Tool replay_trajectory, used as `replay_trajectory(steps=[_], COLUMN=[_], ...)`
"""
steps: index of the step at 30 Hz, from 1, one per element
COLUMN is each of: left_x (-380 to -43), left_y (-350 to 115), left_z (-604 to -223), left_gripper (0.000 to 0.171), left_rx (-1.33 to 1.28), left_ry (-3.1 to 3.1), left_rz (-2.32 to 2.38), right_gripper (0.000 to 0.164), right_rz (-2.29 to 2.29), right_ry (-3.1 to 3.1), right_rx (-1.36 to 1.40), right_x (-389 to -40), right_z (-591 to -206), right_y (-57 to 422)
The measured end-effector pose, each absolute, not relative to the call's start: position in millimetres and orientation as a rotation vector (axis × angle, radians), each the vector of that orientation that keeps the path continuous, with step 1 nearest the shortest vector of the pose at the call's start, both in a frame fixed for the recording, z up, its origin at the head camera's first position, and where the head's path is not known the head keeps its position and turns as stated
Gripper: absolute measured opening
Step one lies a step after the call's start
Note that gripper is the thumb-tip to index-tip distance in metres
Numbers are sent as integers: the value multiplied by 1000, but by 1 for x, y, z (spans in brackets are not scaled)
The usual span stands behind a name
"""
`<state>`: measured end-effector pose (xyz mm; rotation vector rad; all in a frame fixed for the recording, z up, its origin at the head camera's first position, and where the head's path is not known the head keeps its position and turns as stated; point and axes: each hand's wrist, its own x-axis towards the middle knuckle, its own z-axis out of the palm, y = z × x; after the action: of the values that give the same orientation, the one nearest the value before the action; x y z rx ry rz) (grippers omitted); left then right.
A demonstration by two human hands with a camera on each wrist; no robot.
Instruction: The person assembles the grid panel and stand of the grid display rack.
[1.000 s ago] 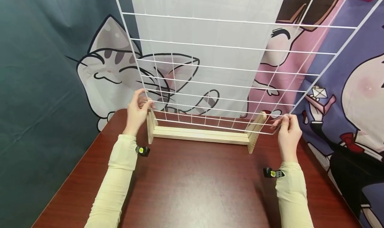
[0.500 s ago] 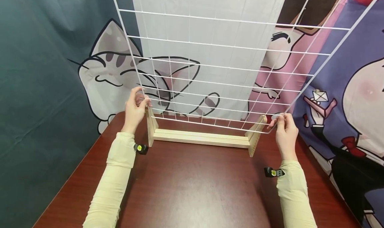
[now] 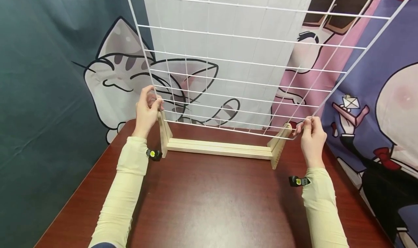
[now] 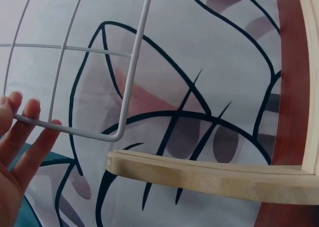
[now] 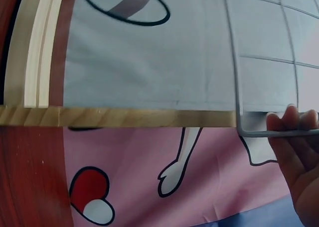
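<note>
A white wire grid panel (image 3: 245, 61) is held up between my hands over a pale wooden stand. My left hand (image 3: 147, 112) grips its left edge near the bottom, fingers curled round the wire in the left wrist view. On the other side my right hand (image 3: 312, 141) holds the right edge close to the lower corner. The stand has a grooved crossbar (image 3: 218, 148) between a left upright (image 3: 164, 137) and a right upright (image 3: 277, 148). In the left wrist view, the panel's rounded corner (image 4: 117, 135) shows just off the upright's tip (image 4: 129, 163). The right upright's tip overlaps the panel frame (image 5: 237, 87) in the right wrist view.
The stand rests on a reddish-brown table (image 3: 209, 193). Behind the table hangs a cloth backdrop (image 3: 42, 77) printed with cartoon cats. The panel extends past the top of the head view.
Both hands have risen slightly with the panel, so its bottom edge sits a little higher over the stand. The stand stays in place and both grips are kept.
</note>
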<state>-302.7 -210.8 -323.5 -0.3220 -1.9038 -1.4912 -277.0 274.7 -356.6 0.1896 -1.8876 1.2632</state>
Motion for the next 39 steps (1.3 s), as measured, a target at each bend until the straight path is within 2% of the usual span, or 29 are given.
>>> replay_trajectory(steps=[15,24,39], left_x=[-316,-322,-308], left_y=[-215,-217,-218], left_z=[-319,-317,-308], left_gripper=[36,36,35], left_rx=[-340,-352,-306], left_ry=[-1942,-1911,-1921], left_rz=[-1390,-1439,-1485], right_gripper=[32,31,28], right_rz=[1242,1142,1141], right_ry=[-1892,-1927,-1938], right_rx=[192,206,266], right_x=[-295,-298,-308], right_z=[-353,-337,-341], right_y=[275,271,271])
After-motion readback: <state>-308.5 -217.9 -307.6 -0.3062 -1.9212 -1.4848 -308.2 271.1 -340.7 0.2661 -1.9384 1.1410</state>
